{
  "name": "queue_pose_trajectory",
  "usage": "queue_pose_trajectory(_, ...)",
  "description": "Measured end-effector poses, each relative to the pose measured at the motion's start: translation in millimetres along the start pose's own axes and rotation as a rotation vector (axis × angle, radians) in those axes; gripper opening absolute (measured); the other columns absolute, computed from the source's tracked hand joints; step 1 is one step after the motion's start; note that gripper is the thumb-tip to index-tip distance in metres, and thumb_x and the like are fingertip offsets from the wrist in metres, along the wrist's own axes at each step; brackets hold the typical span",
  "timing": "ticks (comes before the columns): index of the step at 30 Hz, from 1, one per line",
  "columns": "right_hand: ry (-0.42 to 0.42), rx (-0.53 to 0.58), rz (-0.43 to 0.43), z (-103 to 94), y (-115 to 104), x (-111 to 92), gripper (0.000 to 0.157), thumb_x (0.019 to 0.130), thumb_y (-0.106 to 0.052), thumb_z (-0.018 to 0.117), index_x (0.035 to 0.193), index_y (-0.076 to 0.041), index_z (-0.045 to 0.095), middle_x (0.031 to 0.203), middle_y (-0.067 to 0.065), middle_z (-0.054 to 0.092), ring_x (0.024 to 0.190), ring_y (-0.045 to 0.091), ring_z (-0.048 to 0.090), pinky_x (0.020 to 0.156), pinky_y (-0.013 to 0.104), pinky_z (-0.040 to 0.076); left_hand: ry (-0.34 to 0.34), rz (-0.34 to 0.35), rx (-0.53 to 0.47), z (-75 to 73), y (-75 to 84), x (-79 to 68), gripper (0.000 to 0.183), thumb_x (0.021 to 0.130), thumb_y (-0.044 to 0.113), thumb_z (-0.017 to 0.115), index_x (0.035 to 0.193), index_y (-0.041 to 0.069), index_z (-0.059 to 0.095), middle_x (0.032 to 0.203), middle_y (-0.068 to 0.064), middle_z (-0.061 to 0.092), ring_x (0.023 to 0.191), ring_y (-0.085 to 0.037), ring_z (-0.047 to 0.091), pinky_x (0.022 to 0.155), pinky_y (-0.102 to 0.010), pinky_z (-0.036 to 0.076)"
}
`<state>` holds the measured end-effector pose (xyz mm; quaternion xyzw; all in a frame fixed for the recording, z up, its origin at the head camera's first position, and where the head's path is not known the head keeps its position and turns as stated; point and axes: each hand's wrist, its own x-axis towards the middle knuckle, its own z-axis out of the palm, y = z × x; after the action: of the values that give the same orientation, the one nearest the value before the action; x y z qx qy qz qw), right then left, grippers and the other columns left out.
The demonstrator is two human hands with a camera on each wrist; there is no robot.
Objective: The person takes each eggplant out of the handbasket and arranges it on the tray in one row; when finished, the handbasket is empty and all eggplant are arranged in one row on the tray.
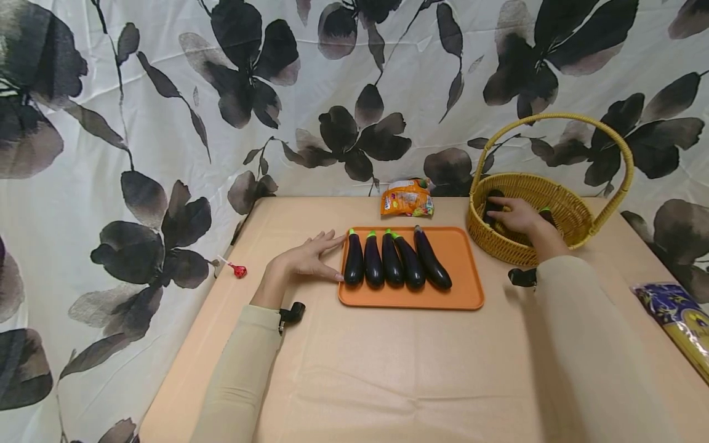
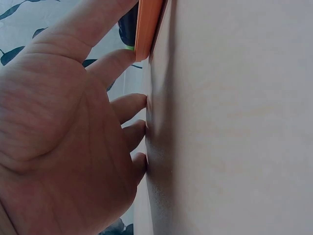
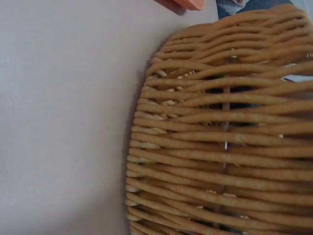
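Several dark purple eggplants lie side by side on an orange tray. My left hand is at the tray's left edge, its thumb and index finger touching the rim. In the left wrist view its other fingertips rest on the table. My right hand reaches into a yellow wicker basket and grips an eggplant near the left wall. Another eggplant shows partly behind the right wrist. In the right wrist view the basket wall hides the fingers.
An orange snack packet lies behind the tray. A red lollipop is near the table's left edge. At the right edge lies a blue and yellow packet. The basket's tall handle arches over it; a floral curtain hangs behind.
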<state>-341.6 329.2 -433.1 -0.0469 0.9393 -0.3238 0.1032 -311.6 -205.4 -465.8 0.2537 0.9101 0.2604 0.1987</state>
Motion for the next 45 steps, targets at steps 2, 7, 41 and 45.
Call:
queue_pose_trajectory(2,0.001,-0.011,0.001,0.8,-1,0,0.062,0.111,-0.027,0.049,0.163,-0.002,0.027,0.163,0.041,0.020,0.151,0.059,0.016,0.121,0.072,0.020,0.000,0.002,0.000,-0.1,0.2,-0.2,0.114,0.076,0.059,0.088,0.167,0.033,0.024,0.176,-0.012,0.006,0.163,-0.034,-0.006,0.130,-0.058,-0.006)
queue_pose_trajectory(7,-0.004,-0.009,0.006,0.7,-1,-3,0.063,0.111,-0.027,0.051,0.163,-0.002,0.026,0.163,0.041,0.018,0.151,0.060,0.015,0.121,0.072,0.020,0.000,0.007,0.003,0.2,0.0,0.0,0.115,0.075,0.058,0.089,0.167,0.032,0.025,0.176,-0.013,0.006,0.163,-0.035,-0.006,0.130,-0.058,-0.006)
queue_pose_trajectory(41,0.025,0.340,0.089,4.3,2,-11,0.062,0.110,-0.012,0.051,0.165,-0.006,0.024,0.160,0.034,0.030,0.089,0.007,0.060,0.075,0.025,0.058,-0.001,0.000,-0.004,-0.8,-1.3,-1.2,0.114,0.075,0.058,0.089,0.166,0.035,0.025,0.176,-0.012,0.007,0.163,-0.034,-0.006,0.130,-0.059,-0.006)
queue_pose_trajectory(45,0.000,0.398,0.078,3.8,4,-12,0.061,0.110,-0.009,0.047,0.166,-0.008,0.022,0.153,0.028,0.041,0.093,0.006,0.061,0.080,0.025,0.058,-0.003,-0.003,-0.001,-0.8,-1.3,-0.9,0.114,0.075,0.058,0.089,0.166,0.034,0.025,0.176,-0.011,0.006,0.163,-0.034,-0.006,0.130,-0.059,-0.006)
